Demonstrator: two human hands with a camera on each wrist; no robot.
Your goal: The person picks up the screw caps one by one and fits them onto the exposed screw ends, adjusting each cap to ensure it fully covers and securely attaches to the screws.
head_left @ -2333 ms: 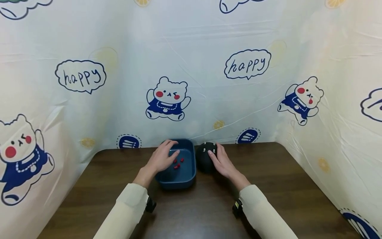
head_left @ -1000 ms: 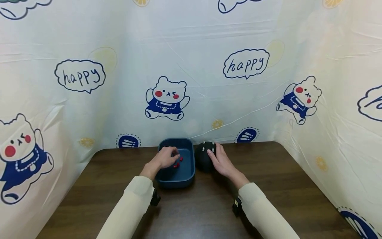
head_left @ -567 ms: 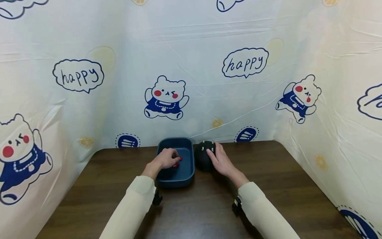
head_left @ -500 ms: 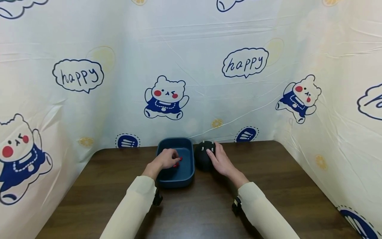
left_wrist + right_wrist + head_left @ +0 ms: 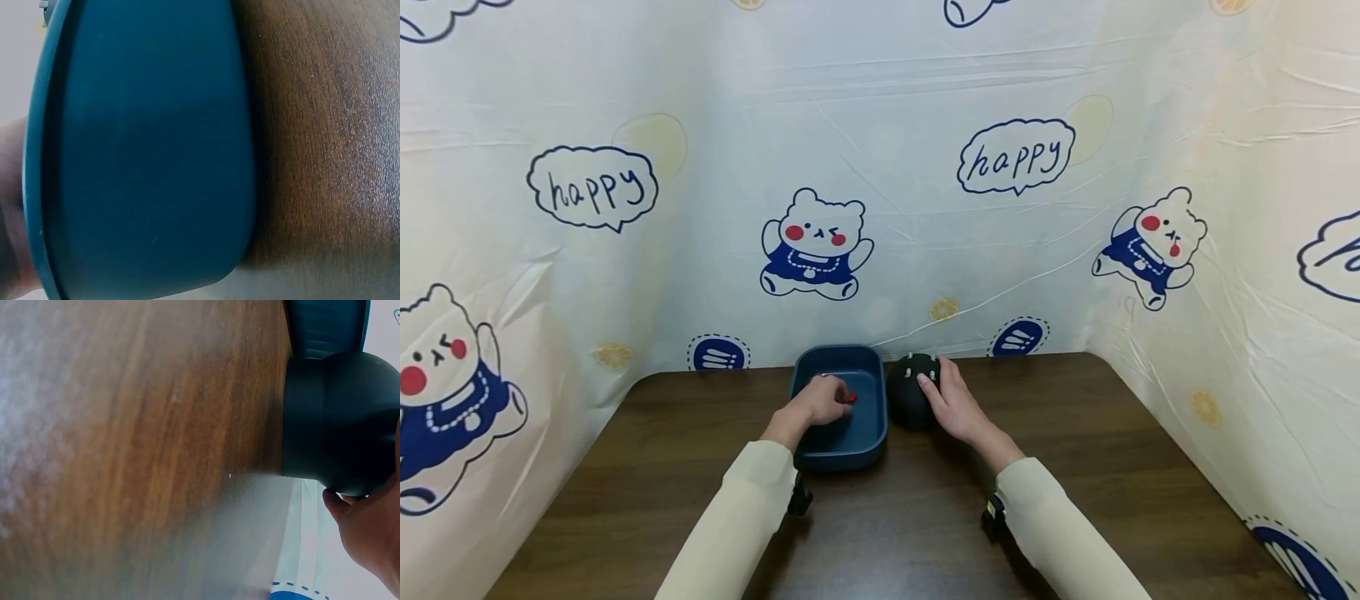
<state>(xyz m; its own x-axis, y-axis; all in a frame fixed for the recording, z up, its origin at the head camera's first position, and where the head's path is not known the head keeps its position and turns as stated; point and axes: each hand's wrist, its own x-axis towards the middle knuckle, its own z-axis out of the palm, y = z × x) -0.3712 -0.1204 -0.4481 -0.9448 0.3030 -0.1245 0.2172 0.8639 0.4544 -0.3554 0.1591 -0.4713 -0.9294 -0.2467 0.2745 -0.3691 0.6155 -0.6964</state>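
A deep blue rectangular bin [image 5: 841,458] stands near the table's back edge. My left hand [image 5: 820,402] reaches in over its left side, fingers bent down near the bin floor. By the fingertips shows a small red piece [image 5: 852,398]; what lies under the fingers is hidden. The bin's outer wall [image 5: 150,150] fills much of the left wrist view, with part of the left hand [image 5: 12,219] beyond the rim. Just right of the bin sits a black dome-shaped thing [image 5: 908,404] with small pale studs on top. Around its right side my right hand [image 5: 957,404] curls and grips it.
The brown wooden table [image 5: 880,533] extends in front and to both sides. A pale patterned curtain [image 5: 917,183] hangs close behind the table's back edge and along both sides. Dark cameras sit at both wrists.
My left hand has lowered into the bin, its fingers bending, and moved slightly right over the red pieces. Several of these were visible before and are now covered. The right hand keeps its hold.
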